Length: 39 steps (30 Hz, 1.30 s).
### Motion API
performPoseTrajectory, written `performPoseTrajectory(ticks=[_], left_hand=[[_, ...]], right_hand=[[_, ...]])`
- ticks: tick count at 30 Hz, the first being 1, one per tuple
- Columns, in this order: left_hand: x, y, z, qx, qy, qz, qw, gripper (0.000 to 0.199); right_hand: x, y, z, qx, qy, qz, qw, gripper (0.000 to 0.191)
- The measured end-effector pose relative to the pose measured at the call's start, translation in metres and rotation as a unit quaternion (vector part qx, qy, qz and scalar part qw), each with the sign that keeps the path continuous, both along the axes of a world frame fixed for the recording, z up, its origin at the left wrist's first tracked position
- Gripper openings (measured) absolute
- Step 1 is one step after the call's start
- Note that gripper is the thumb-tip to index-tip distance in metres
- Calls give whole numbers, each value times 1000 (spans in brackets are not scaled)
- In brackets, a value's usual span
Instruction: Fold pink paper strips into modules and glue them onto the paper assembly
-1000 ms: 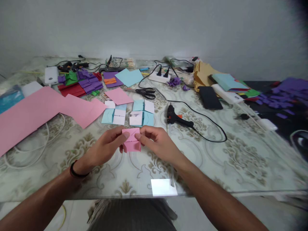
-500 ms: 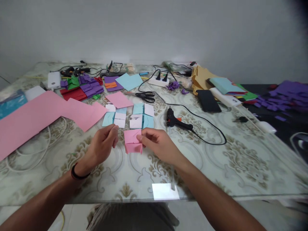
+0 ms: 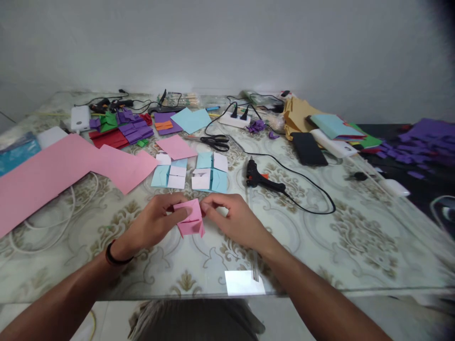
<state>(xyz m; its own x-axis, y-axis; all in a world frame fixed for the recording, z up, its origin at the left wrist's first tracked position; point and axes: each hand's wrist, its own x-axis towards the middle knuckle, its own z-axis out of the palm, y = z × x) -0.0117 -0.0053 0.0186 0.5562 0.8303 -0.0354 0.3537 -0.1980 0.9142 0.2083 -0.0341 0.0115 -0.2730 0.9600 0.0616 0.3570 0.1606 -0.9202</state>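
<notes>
My left hand [image 3: 158, 219] grips a small folded pink paper piece [image 3: 192, 223], its thumb lying across the top face. The piece is tilted, with a flap and pointed corners standing out at its lower side. At its upper right edge, the closed fingertips of my right hand [image 3: 227, 215] pinch the paper; the exact hold is partly hidden. Just beyond my hands lie two groups of folded light-blue and white paper squares, a left group [image 3: 168, 173] and a right group [image 3: 210, 173]. A flat pink sheet [image 3: 177, 147] overlaps the left group.
A black glue gun [image 3: 263, 177] with a trailing cord lies to the right. Scissors [image 3: 215, 141] and a white power strip [image 3: 234, 119] sit farther back. Large pink sheets [image 3: 53, 173] cover the left side. A black phone [image 3: 308, 149] rests near stacked coloured paper [image 3: 336, 127].
My left hand has moved right and taken hold of the folded pink paper. The piece has turned and shifted slightly toward me. My right fingers have moved to its upper right edge.
</notes>
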Motion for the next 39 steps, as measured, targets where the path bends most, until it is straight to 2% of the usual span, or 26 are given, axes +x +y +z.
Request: performPoseTrajectory(ticks=[3,7,14,20,24,27,30,34,35,36,39], left_hand=[[-1,1,-1,-12,-14,20,1000,33],[-2,0,-2,-25,-30,14,999,30],[-1,0,-4,-20,-29,14,999,27],[0,-1,-6,6,-9,31,999,30],[1,0,-7,-3,-21,44,999,31],[3,0,-6,-13,-36,63,997,30],[4,0,-5,-15,-42,102,994,30],[3,0,-6,-21,-63,137,988,29],[3,0,-6,-19,-69,137,988,29],[3,0,-5,-18,-73,135,988,29],[4,0,-4,-34,-84,114,989,28]], right_hand=[[3,2,0,7,6,-37,999,18],[5,4,-1,-1,25,-64,998,17],[4,3,-2,-11,37,-54,998,12],[6,2,1,5,66,-23,997,25],[5,2,1,5,64,-9,998,34],[4,4,-2,-9,58,-35,998,25],[4,5,-3,-12,99,-49,994,12],[2,2,0,-34,88,23,995,52],[1,1,0,-37,76,30,996,56],[-1,1,-1,-38,69,28,996,53],[-2,1,-3,-24,77,-4,997,24]])
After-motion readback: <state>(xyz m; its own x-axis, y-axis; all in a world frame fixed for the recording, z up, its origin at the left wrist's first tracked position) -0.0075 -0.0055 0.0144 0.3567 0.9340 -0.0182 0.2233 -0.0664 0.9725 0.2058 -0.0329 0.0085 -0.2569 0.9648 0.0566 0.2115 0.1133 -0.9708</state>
